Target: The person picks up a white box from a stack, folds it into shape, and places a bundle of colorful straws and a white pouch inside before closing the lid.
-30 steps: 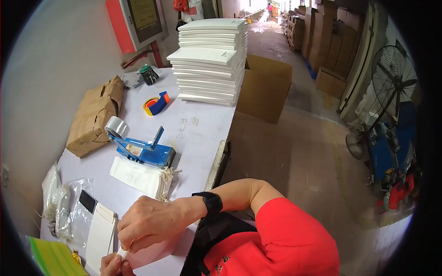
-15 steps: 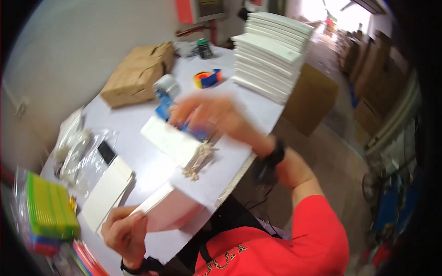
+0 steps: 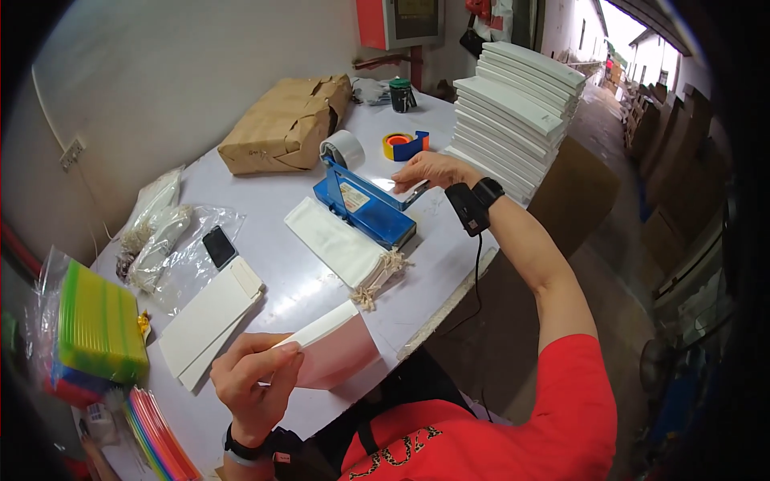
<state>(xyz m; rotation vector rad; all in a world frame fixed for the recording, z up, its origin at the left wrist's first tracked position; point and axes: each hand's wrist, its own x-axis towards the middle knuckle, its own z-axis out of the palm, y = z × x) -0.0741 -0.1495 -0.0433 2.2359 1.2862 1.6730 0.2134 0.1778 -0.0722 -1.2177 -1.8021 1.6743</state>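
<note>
In my left hand (image 3: 253, 377) is a slim white box (image 3: 333, 349), pinched at its near left end and tilted over the table's front edge. Its side toward me looks pinkish. My right hand (image 3: 437, 170) is at the far side of a blue tape dispenser (image 3: 365, 208), thumb and fingers drawn together beside a shiny patch. Whether they pinch a strip of clear tape I cannot make out. White cloth pouches (image 3: 337, 240) with beige drawstrings lie stacked against the dispenser's near side.
Flat white cartons (image 3: 208, 321) and a dark phone (image 3: 218, 247) lie left of centre, near plastic bags (image 3: 156, 232). Coloured plastic pieces (image 3: 100, 321) stand at far left. Behind are a brown paper parcel (image 3: 281, 128), an orange-and-blue tape holder (image 3: 405, 146) and a tall white stack (image 3: 513, 120).
My right hand has moved right, away from above the pouches, to the dispenser's far side. My left hand still holds the white box. The view has shifted.
</note>
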